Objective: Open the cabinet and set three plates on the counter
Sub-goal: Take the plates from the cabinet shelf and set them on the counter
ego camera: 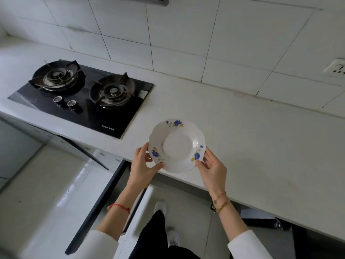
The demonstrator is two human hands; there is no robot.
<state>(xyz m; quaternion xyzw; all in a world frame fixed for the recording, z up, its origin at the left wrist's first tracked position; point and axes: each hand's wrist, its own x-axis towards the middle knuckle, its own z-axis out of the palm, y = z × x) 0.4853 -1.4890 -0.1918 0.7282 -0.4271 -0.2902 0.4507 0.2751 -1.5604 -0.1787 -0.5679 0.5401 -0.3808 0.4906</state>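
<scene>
A white plate [177,145] with blue and yellow flowers on its scalloped rim hangs just over the front edge of the white counter [252,139]. My left hand [143,165] pinches its left rim, thumb on top. My right hand [211,169] grips its right rim. An open cabinet door [139,217] stands below the counter, between my forearms. No other plate is in view.
A black two-burner gas hob [82,98] is set into the counter at the left. A second open door [84,152] sticks out under the hob. White wall tiles [186,34] run behind, with a socket [336,70] at the right. My feet stand on the floor below.
</scene>
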